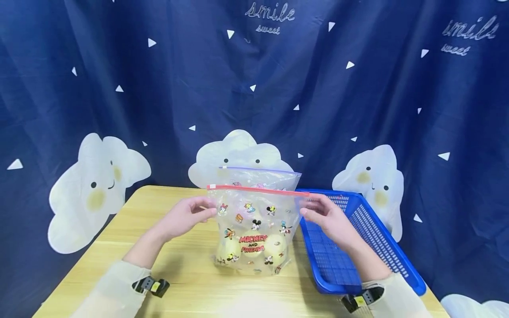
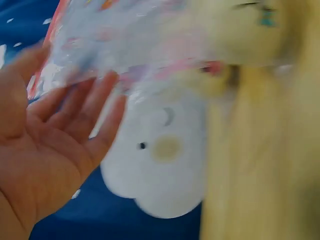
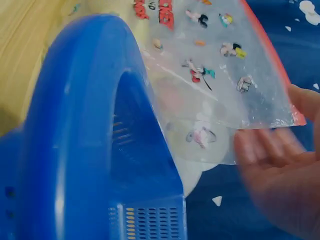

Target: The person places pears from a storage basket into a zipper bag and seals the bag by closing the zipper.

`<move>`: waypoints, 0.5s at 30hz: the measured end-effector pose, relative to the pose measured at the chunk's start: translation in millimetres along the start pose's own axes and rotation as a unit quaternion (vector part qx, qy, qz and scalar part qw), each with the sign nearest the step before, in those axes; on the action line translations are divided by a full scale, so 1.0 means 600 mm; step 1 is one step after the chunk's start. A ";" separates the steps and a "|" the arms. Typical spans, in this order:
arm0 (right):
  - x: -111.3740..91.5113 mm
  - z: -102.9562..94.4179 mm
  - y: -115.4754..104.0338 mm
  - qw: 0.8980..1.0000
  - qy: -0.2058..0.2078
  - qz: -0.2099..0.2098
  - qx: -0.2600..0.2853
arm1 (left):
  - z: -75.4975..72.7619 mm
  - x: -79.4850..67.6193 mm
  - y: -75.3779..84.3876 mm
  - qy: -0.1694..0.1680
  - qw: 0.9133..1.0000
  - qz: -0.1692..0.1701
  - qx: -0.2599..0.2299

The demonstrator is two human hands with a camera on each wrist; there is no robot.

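A clear zip bag (image 1: pixel 254 221) with a red zip strip and "Mickey and Friends" print stands upright on the table, holding several pale yellow round things (image 1: pixel 274 245). Directly behind it rises a second clear bag (image 1: pixel 274 176), topped by a purple zip strip. My left hand (image 1: pixel 187 214) is at the front bag's upper left edge; its fingers are spread and fairly straight in the left wrist view. At the opposite upper corner, my right hand (image 1: pixel 328 218) has its thumb by the red strip's end and loosely extended fingers behind the bag's edge.
A blue plastic basket (image 1: pixel 397 256) with perforated walls stands right of the bags, partly beneath my right forearm. The wooden table (image 1: pixel 175 274) backs onto a dark blue curtain (image 1: pixel 238 110) with white clouds and triangles.
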State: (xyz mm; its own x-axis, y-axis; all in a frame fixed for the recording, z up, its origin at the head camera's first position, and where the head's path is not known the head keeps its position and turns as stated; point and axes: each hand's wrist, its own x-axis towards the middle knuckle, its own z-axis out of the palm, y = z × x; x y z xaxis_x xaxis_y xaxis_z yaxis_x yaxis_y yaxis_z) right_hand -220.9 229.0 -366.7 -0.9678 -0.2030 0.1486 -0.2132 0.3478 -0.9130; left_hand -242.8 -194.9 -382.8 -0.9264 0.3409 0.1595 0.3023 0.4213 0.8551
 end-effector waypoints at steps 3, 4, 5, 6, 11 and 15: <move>0.008 0.005 0.003 0.999 -0.024 0.021 -0.015 | 0.017 0.000 -0.014 0.019 0.999 -0.011 -0.039; 0.009 0.006 0.002 0.999 -0.020 0.026 -0.019 | 0.020 0.000 -0.015 0.032 0.998 -0.011 -0.047; 0.009 0.005 0.000 0.999 -0.010 0.026 -0.026 | 0.022 0.001 -0.013 0.042 0.998 -0.009 -0.050; 0.009 0.003 -0.002 0.999 0.005 0.025 -0.030 | 0.023 0.003 -0.011 0.050 0.997 -0.008 -0.053; 0.000 -0.017 -0.006 0.999 0.027 0.021 -0.009 | 0.029 0.012 -0.001 0.046 0.997 0.020 -0.052; -0.001 -0.023 0.008 0.999 -0.032 0.039 -0.003 | 0.044 0.011 -0.017 0.015 0.997 0.012 -0.071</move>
State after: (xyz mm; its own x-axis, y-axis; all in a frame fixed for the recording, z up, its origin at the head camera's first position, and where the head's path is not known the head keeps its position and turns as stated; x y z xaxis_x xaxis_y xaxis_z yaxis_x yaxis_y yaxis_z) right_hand -223.2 243.5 -365.6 -0.9712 -0.2326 0.0525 -0.1383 0.3702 -0.9186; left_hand -246.3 -174.6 -403.5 -0.9262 0.3232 0.1942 0.2919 0.2883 0.9120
